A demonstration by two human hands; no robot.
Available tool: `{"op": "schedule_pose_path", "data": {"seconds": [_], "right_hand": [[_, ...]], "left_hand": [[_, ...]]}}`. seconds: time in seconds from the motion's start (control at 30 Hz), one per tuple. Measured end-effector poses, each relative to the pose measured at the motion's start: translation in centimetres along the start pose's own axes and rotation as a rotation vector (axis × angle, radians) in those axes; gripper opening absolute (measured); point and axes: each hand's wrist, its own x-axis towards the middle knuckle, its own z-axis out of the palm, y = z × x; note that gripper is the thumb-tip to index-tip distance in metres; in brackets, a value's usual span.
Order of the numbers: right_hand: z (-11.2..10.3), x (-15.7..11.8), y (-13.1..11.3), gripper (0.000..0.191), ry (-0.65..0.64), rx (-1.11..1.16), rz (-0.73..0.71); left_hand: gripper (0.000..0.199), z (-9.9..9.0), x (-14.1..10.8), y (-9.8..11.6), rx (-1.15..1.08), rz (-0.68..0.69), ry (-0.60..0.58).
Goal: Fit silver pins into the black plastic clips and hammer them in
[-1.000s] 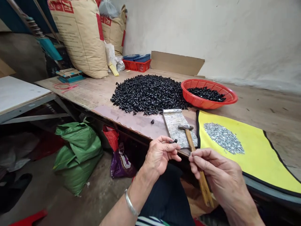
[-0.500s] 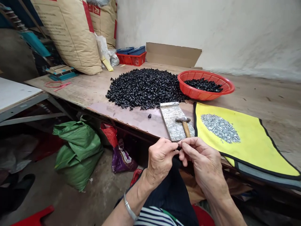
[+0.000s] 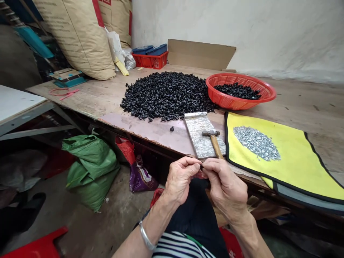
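Note:
My left hand [image 3: 179, 179] and my right hand [image 3: 227, 184] meet at the table's front edge, both pinching a small black part [image 3: 201, 167] mostly hidden by the fingers. Just beyond them, a hammer [image 3: 215, 142] with a wooden handle lies on a worn metal plate [image 3: 197, 134]. Behind is a large heap of black parts [image 3: 168, 95], with one loose black part [image 3: 172, 128] in front of it. A red basket [image 3: 239, 104] holds more black parts. On a yellow cloth [image 3: 292, 157] to the right lies a pile of small silvery pieces [image 3: 256, 143].
Large paper sacks [image 3: 77, 39] and a red crate [image 3: 150, 61] with blue trays stand at the back left. Cardboard [image 3: 200, 54] leans on the wall. A green sack [image 3: 90, 168] and a purple bag [image 3: 141, 175] sit below the table's left front edge.
The view has shifted slightly. My right hand's fingers have curled in more around the black part, and my left thumb now presses against it.

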Motion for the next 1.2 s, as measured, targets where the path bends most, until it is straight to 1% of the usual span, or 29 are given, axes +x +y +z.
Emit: {"op": "schedule_pose_path", "data": {"seconds": [0.03, 0.07, 0.1, 0.17, 0.23, 0.27, 0.3, 0.37, 0.47, 0.6, 0.73, 0.87, 0.97, 1.03, 1.17, 1.2], "right_hand": [[-0.1, 0.0, 0.0, 0.015, 0.004, -0.008, -0.023], [-0.2, 0.0, 0.1, 0.015, 0.006, 0.001, -0.016], [-0.3, 0.0, 0.1, 0.013, 0.014, 0.034, 0.03], [-0.6, -0.1, 0.2, 0.007, 0.057, 0.172, 0.22], [-0.7, -0.2, 0.3, 0.004, 0.119, 0.36, 0.427], [-0.7, -0.2, 0.4, 0.006, 0.15, 0.444, 0.499], [-0.6, -0.3, 0.5, 0.008, 0.174, 0.507, 0.542], [-0.5, -0.3, 0.6, 0.009, 0.192, 0.562, 0.562], [0.0, -0.3, 0.6, 0.007, 0.165, 0.582, 0.553], [0.2, -0.3, 0.5, 0.006, 0.121, 0.538, 0.55], [0.1, -0.3, 0.5, 0.01, 0.088, 0.46, 0.632], [0.4, -0.2, 0.5, 0.013, 0.117, 0.435, 0.703], [0.6, 0.1, 0.4, 0.015, 0.162, 0.499, 0.741], [0.5, 0.4, 0.3, 0.015, 0.158, 0.566, 0.783], [0.3, 0.7, 0.0, 0.012, 0.035, 0.71, 0.91], [0.3, 0.7, 0.0, 0.012, 0.025, 0.731, 0.926]], "left_hand": [[0.021, -0.1, -0.1, 0.0, 0.009, -0.028, -0.034], [0.022, -0.1, -0.1, 0.0, 0.02, -0.049, -0.062], [0.023, -0.2, -0.2, 0.1, 0.028, -0.06, -0.078], [0.025, -0.2, -0.3, 0.1, 0.039, -0.061, -0.067], [0.025, -0.2, -0.3, 0.2, 0.059, -0.03, -0.008], [0.024, -0.2, -0.3, 0.2, 0.075, -0.006, 0.023], [0.023, -0.2, -0.3, 0.3, 0.09, 0.018, 0.047], [0.022, -0.1, -0.4, 0.3, 0.109, 0.057, 0.076], [0.022, 0.2, -0.6, 0.3, 0.112, 0.072, 0.089], [0.018, 0.4, -0.9, 0.2, 0.118, 0.076, 0.082], [0.016, 0.4, -0.9, 0.0, 0.126, 0.097, 0.105], [0.017, 0.4, -0.7, -0.1, 0.139, 0.104, 0.129], [0.016, 0.4, -0.7, 0.0, 0.15, 0.105, 0.128], [0.015, 0.5, -0.9, 0.1, 0.157, 0.109, 0.123], [0.012, 0.5, -1.2, 0.1, 0.143, 0.115, 0.103], [0.012, 0.5, -1.2, 0.1, 0.136, 0.115, 0.1]]}}
